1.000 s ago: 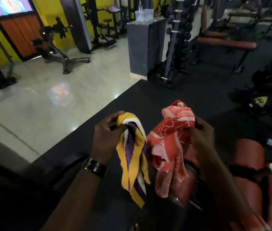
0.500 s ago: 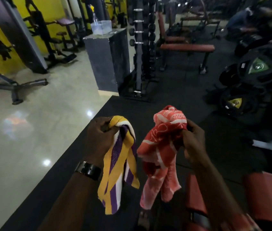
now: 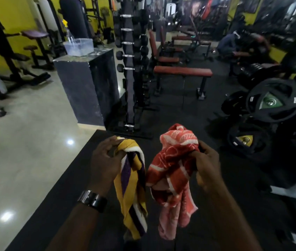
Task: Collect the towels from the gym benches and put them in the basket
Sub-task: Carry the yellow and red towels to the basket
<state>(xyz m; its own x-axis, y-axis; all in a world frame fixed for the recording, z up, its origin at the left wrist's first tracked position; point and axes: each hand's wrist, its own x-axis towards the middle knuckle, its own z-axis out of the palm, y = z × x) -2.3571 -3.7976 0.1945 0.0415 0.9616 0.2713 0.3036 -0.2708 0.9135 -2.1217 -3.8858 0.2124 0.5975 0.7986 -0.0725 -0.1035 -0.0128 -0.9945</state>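
Both towels swung closer together; left hand (image 3: 105,165) fingers clutch the bunched yellow towel (image 3: 132,192), right hand (image 3: 207,165) grips the red towel (image 3: 172,171).

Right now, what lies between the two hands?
In the head view, two held towels: yellow-purple striped towel beside left hand, red patterned towel beside right hand.

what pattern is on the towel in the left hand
Yellow, purple and white stripes on the towel in the left hand, head view.
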